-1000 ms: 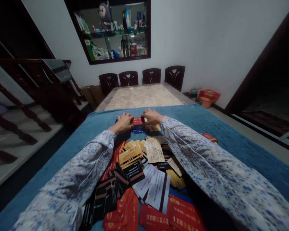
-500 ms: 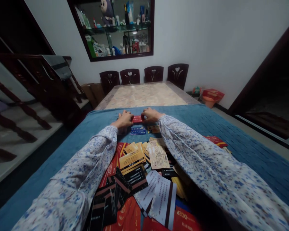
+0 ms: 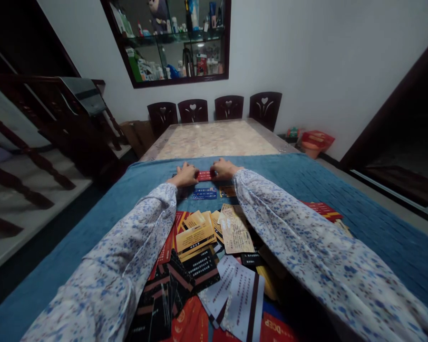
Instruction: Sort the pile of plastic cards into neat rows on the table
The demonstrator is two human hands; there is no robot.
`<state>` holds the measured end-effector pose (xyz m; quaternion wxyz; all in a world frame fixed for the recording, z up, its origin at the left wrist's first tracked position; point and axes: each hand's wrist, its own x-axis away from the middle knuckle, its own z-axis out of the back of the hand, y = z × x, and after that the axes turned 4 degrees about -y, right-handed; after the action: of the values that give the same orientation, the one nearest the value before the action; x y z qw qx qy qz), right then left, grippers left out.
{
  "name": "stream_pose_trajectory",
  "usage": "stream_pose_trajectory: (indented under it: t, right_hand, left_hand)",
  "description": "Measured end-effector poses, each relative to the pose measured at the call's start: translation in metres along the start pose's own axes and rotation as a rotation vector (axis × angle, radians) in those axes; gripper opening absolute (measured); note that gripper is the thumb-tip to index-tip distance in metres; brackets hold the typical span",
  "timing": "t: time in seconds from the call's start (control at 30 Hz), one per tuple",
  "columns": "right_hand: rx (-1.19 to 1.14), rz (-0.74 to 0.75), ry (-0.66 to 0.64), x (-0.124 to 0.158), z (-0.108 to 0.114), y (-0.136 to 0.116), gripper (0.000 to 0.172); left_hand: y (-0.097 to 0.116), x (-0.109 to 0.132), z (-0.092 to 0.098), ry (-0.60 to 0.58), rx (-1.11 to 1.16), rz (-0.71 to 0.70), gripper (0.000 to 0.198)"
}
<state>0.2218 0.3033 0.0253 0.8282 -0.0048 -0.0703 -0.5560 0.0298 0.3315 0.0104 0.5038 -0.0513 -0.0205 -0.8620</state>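
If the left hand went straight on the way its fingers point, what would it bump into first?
Most likely the red card, right at the left hand's fingertips; they may already be touching it. Just past the card comes the right hand.

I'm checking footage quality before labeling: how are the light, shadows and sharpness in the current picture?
Head view: dim overall, the doorway at right nearly black; head view: deep shadow beneath the right sleeve, partly darkening the yellow cards; head view: the red card between left hand and right hand shows print too small to read.
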Motion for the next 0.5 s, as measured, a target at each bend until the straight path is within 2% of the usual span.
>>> stream_pose_trajectory:
  t: [0.5]
  right_hand:
    - [-0.008, -0.006, -0.045, -0.0049, -0.0003, 0.0006, 0.04]
  left_hand:
    - [-0.0045, -0.009, -0.0003, -0.061, -0.062, -0.025, 0.025]
